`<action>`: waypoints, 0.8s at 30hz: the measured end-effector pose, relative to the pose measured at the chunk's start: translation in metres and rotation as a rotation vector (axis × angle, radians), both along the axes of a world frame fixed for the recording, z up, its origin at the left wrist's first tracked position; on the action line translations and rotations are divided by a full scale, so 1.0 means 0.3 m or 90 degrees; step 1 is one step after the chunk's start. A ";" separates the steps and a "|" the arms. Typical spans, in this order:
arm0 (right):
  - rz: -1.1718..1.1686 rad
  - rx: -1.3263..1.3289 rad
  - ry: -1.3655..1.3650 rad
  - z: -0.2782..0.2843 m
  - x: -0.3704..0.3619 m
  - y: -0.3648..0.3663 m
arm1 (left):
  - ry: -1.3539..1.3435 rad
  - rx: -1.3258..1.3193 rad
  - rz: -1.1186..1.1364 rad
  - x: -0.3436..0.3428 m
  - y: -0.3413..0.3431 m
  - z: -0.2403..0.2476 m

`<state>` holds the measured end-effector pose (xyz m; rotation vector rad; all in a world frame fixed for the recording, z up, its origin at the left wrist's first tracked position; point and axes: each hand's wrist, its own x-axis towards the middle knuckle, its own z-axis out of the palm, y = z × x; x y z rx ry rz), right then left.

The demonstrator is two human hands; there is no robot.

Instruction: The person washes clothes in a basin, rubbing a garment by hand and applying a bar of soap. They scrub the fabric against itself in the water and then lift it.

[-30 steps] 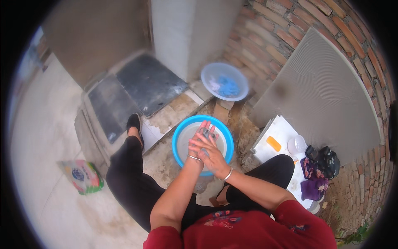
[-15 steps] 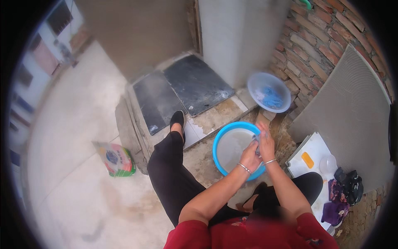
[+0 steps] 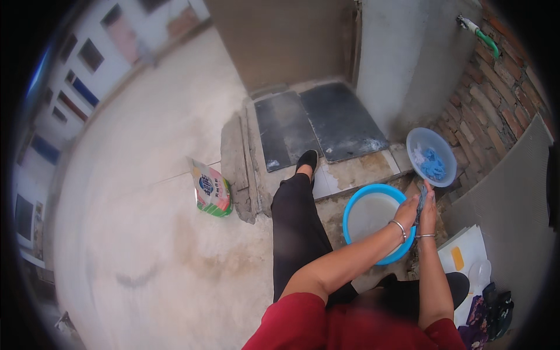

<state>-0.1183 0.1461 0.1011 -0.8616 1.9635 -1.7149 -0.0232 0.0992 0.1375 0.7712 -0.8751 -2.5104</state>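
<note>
Before rough brickwork (image 3: pixel 487 111), fingers (image 3: pixel 430 193) clasp thin grey cloth (image 3: pixel 420 205).

Place: looks like a home yard | brick wall (image 3: pixel 499 84) | pale ground (image 3: pixel 146 175) | green hose (image 3: pixel 489 43) on tap (image 3: pixel 465 23) | white buildings (image 3: pixel 109 65)

The left hand (image 3: pixel 408 211) and the right hand (image 3: pixel 429 212) are held close together – palms turned toward each other, the right fingertips extended farther to the far side than the left. The left arm (image 3: pixel 353 262) is slanted from near left to far right, its elbow bent outward. The right arm (image 3: pixel 434 280) is held straighter – pointed mostly toward the far side. The left leg (image 3: pixel 294 227) is stretched forward.
</note>
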 end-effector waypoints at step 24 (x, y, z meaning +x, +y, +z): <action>-0.155 -0.232 -0.328 -0.045 0.041 0.215 | -0.208 -0.036 0.379 -0.075 0.124 -0.388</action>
